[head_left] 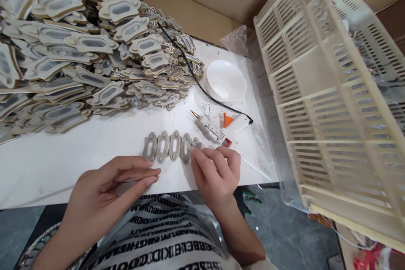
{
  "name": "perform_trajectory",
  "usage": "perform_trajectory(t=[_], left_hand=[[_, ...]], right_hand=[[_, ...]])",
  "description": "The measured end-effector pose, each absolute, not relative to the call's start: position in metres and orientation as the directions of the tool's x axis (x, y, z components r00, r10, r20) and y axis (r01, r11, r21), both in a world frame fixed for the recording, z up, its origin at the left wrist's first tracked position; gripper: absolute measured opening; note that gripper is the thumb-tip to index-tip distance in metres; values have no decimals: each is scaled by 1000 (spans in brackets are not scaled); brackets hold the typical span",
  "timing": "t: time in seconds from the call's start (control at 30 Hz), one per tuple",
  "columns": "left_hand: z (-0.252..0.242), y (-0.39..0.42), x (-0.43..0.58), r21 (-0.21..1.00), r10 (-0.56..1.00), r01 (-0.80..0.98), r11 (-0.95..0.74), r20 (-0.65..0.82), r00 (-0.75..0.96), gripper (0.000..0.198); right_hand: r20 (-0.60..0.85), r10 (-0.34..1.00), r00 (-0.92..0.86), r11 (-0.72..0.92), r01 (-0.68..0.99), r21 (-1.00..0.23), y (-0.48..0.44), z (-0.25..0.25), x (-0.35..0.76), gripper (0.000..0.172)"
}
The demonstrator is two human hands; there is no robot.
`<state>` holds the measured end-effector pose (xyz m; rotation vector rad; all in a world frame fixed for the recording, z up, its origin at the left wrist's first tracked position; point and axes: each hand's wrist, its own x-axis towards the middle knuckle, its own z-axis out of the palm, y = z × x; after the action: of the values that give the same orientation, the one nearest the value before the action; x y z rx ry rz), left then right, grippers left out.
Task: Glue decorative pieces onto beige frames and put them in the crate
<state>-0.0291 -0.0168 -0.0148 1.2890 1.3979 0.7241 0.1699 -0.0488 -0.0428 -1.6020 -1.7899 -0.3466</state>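
A short row of several small grey frame-shaped plates (175, 145) with long openings lies side by side on the white table. My left hand (117, 185) is at the left end of the row, fingers stretched out and thumb apart, its index fingertip close to the first plate's lower end. Over the right end of the row is my right hand (215, 168), its fingers curled and their tips together. They partly cover the last plates. Whatever is between those fingertips is hidden.
A big heap of similar frame plates (91, 44) covers the back left. Behind my right hand lies a hot glue gun (210, 128) with a black cord (190, 63). A white bowl (226, 81) stands farther back. A cream slatted plastic crate (313, 78) rises at the right.
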Motion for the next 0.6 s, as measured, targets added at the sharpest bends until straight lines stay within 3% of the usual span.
perform_trajectory(t=[0.47,0.53,0.6], left_hand=[[-21,-15,-33,946,964,298,123,-186,192,21],[-22,-16,-31,962,974,266,65,-119,192,18],[-22,-19,-28,978,982,209,8,-47,181,16]], right_hand=[[577,815,-47,165,974,-153,-51,-33,170,6],[556,831,-24,186,954,-237,-54,-25,168,6],[497,868,-10,256,867,-428,-58,-18,164,9]])
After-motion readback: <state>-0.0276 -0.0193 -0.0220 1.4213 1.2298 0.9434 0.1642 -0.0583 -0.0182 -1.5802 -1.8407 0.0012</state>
